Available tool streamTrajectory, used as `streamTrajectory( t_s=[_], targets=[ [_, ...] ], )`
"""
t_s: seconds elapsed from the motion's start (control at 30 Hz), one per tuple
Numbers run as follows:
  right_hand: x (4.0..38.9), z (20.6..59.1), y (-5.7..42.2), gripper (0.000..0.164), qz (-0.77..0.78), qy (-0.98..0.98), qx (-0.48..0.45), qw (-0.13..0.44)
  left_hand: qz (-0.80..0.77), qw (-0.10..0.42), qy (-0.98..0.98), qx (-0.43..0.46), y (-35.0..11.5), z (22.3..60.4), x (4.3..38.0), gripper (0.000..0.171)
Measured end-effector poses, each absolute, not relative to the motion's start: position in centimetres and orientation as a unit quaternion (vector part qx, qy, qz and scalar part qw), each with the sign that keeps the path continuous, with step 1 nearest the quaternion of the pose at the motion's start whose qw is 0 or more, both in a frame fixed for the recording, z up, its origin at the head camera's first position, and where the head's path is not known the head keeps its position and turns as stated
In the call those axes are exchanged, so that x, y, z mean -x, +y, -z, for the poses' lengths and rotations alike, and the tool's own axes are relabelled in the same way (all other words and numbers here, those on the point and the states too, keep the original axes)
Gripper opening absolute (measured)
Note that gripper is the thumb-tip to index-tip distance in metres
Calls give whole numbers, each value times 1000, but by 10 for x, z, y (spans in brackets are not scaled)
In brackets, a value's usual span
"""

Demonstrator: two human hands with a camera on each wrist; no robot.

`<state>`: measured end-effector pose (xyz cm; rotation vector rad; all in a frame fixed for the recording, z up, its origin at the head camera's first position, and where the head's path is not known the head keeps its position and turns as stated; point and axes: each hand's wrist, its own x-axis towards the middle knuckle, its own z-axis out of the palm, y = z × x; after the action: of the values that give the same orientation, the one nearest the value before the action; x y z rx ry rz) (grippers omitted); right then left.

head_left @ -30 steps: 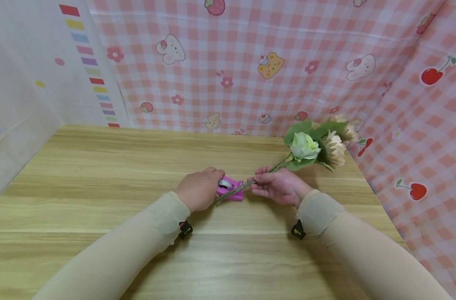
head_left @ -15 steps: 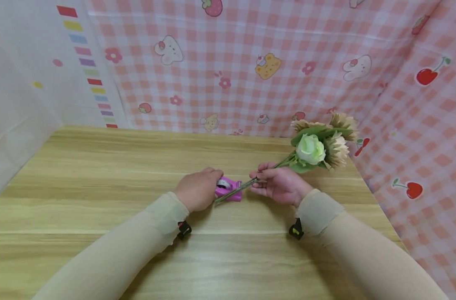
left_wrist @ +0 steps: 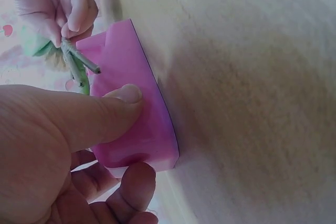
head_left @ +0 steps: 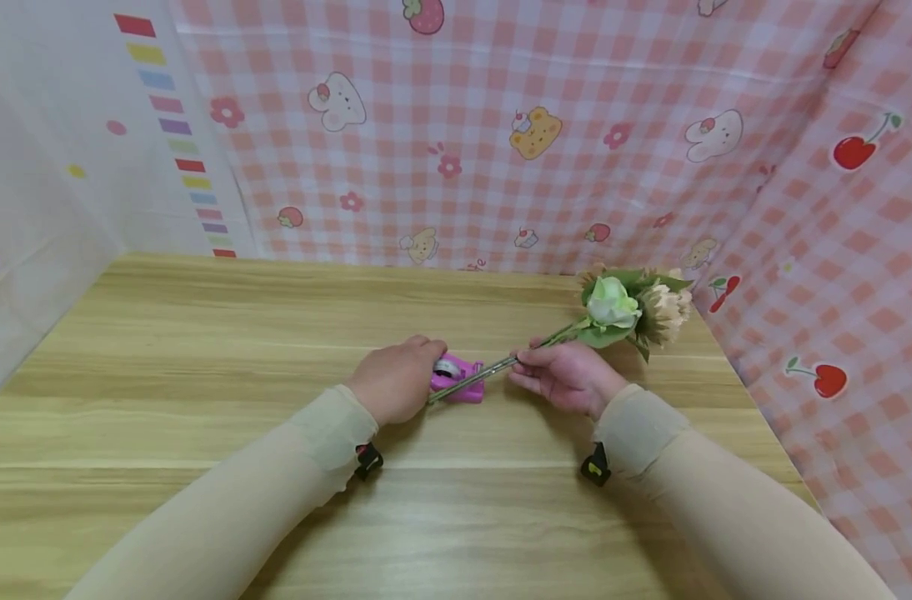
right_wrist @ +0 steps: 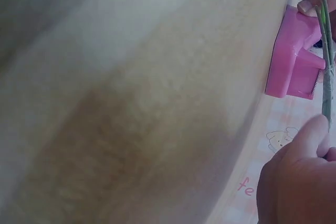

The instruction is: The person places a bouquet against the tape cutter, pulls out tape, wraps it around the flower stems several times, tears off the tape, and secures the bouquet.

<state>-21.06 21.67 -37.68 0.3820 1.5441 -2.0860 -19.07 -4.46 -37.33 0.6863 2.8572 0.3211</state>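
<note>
A pink tape dispenser (head_left: 471,395) with a roll in it stands mid-table, and my left hand (head_left: 396,380) grips its left end. In the left wrist view the thumb (left_wrist: 123,100) presses on the dispenser's side. My right hand (head_left: 564,375) pinches the thin green stems (head_left: 493,367) of a bunch of artificial flowers (head_left: 613,303). These stems slant over the dispenser, their cut ends near my left hand. A shiny clear wrap (right_wrist: 328,77) shows around them beside the dispenser's toothed edge. The bunch has a pale green rose, beige blooms and green leaves, pointing to the back right.
Both hands work over a light wood table (head_left: 201,350). Behind it hangs a pink checked cloth (head_left: 396,125), and another checked cloth (head_left: 861,275) borders the right side. A white dotted cloth (head_left: 43,167) lines the left.
My right fingers have rolled the stems, so the flower heads have turned and dropped lower. The left hand and the tape dispenser stay in place.
</note>
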Motion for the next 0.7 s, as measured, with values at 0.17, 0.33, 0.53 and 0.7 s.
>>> streamTrajectory(
  t_s=[0.17, 0.33, 0.53, 0.7],
  targets=[
    [210, 378, 217, 13, 762, 576, -151, 252, -105, 90, 963, -232, -45, 373, 190, 56],
    [211, 375, 211, 12, 782, 544, -173, 250, -104, 89, 963, -233, -45, 374, 190, 56],
    [214, 373, 203, 7, 777, 545, -200, 243, -102, 85, 963, -236, -45, 375, 190, 56],
    [216, 375, 199, 15, 770, 556, -199, 240, -104, 81, 962, -238, -45, 375, 190, 54]
  ],
)
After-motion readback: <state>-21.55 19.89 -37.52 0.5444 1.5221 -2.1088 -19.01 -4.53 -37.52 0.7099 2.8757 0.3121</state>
